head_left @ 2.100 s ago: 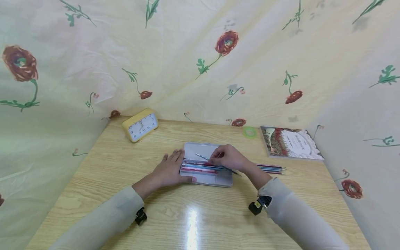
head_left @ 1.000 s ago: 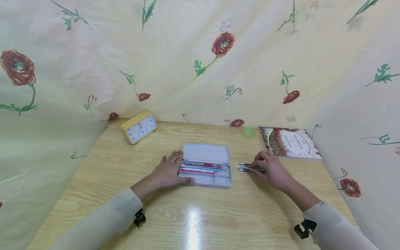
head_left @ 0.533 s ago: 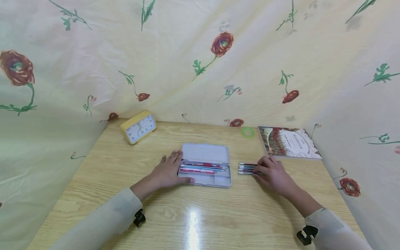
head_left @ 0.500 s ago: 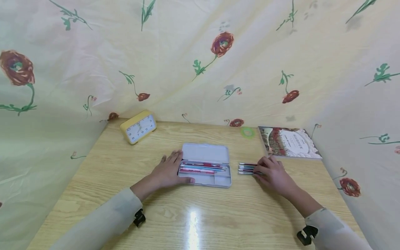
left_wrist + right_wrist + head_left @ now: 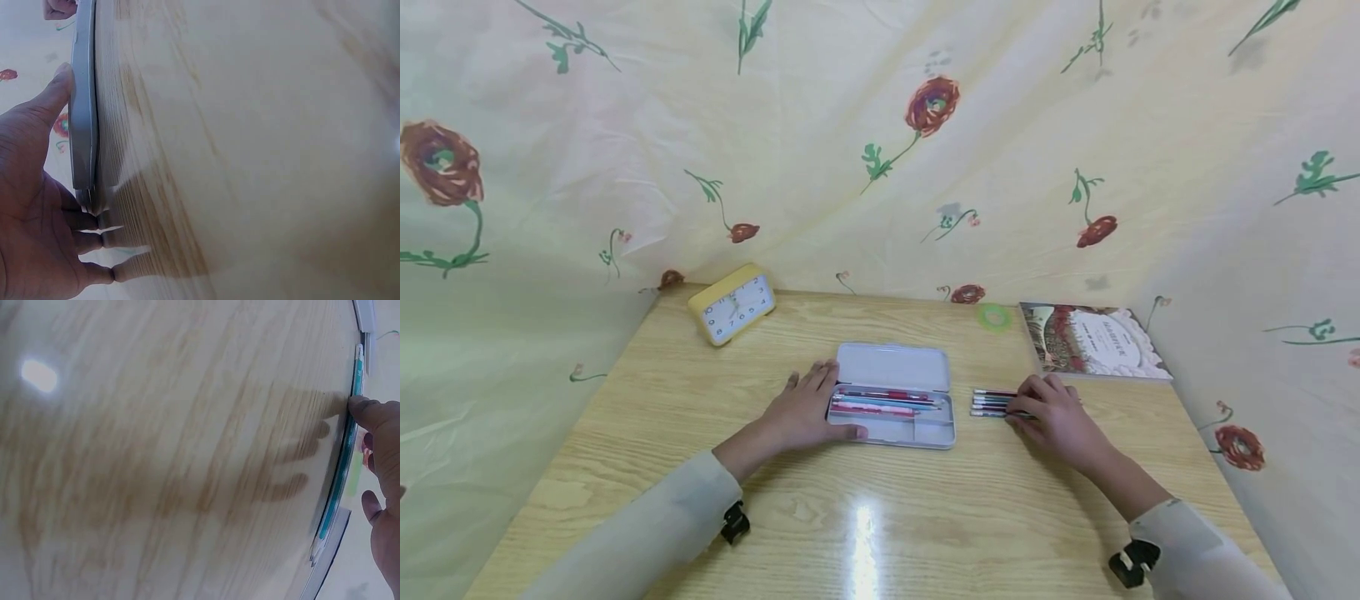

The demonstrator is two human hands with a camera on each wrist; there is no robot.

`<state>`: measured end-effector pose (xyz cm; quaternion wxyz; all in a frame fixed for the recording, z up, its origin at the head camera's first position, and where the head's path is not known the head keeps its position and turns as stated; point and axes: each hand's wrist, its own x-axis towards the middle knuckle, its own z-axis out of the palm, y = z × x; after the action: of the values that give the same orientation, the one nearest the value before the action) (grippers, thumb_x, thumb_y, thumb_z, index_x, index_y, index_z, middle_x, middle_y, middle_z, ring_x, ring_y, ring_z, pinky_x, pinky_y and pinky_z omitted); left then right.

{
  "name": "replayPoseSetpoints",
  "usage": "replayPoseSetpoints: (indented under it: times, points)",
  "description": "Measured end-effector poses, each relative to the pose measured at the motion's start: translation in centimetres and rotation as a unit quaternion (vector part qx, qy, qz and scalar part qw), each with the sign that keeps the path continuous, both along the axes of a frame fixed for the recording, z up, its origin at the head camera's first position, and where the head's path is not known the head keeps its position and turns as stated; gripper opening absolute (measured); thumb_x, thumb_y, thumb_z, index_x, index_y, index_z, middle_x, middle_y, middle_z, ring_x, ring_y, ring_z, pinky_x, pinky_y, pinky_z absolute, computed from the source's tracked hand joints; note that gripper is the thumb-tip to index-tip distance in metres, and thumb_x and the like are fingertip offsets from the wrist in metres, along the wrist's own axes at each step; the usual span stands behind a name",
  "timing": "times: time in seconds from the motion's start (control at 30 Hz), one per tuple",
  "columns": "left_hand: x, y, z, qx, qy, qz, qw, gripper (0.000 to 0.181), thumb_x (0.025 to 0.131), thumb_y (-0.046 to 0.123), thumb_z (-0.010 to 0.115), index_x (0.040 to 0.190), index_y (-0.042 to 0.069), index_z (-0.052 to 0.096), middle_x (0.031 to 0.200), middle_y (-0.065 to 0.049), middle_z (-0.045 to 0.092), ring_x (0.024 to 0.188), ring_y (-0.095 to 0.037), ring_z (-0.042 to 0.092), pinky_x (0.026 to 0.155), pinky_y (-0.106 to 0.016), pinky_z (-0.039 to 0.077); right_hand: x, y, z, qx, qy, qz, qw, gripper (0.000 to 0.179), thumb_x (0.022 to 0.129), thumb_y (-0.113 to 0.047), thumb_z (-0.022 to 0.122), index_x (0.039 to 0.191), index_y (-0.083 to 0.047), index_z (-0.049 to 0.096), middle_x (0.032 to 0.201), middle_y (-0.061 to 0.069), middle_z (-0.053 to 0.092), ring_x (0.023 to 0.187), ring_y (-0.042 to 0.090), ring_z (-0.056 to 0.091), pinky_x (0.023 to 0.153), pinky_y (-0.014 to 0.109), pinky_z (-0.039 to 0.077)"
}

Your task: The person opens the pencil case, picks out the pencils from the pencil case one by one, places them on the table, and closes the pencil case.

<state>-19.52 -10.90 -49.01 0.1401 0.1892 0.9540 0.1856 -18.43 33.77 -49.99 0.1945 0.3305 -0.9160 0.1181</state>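
Observation:
In the head view a pale pencil case lies with its lid back on the table. Inside are a red pen, a light blue pencil and a pink-and-white pencil. My left hand rests at its left end, fingers spread straight onto the table and thumb along the near rim. To the right of the case, my right hand pinches a row of several pencils lying side by side. In the right wrist view the thumb touches a teal pencil; the other fingers are partly hidden.
A yellow clock stands at the back left of the wooden table. A green ring, apparently a tape roll, lies at the back. A book lies at the back right, just beyond my right hand. Floral cloth hangs behind.
My right hand has carried a dark pencil from over the case rightward to the pencil row. The row has become more even, and the hand is now nearly still. My left hand has stayed put.

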Motion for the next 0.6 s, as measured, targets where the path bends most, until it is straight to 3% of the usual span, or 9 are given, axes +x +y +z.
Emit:
replayPoseSetpoints:
  times: [0.17, 0.4, 0.6]
  points:
    - [0.0, 0.0, 0.0, -0.003, -0.003, 0.0, 1.0, 0.133, 0.091, 0.087, 0.066, 0.176, 0.0, 0.011, 0.187, -0.016, 0.012, 0.175, -0.037, 0.009, 0.142, -0.061, 0.009, -0.2, -1.3, 0.7, -0.015, -0.016, 0.004, 0.9997, 0.023, 0.084, -0.009, 0.096, 0.101, -0.019, 0.085, 0.103, -0.001, 0.069, 0.092, 0.017, 0.054, 0.076, 0.036, 0.034]
    - [0.0, 0.0, 0.0, -0.003, -0.007, -0.002, 1.0, 0.132, 0.092, 0.087, 0.064, 0.177, 0.001, 0.011, 0.187, -0.016, 0.011, 0.175, -0.037, 0.009, 0.142, -0.061, 0.008, -1.1, -5.5, 1.6, -0.029, -0.039, 0.039, 0.9981, 0.021, 0.09, -0.011, 0.092, 0.109, -0.012, 0.084, 0.106, 0.002, 0.077, 0.096, 0.019, 0.061, 0.077, 0.036, 0.041]
    - [0.0, -0.1, -0.1, -0.004, -0.004, -0.006, 1.0, 0.133, 0.092, 0.087, 0.064, 0.176, 0.0, 0.011, 0.187, -0.017, 0.012, 0.175, -0.037, 0.01, 0.142, -0.062, 0.009, -1.5, -8.7, 1.7, -0.015, -0.093, 0.046, 0.9945, 0.018, 0.094, -0.015, 0.089, 0.112, -0.012, 0.085, 0.11, 0.002, 0.077, 0.101, 0.02, 0.06, 0.082, 0.036, 0.04]
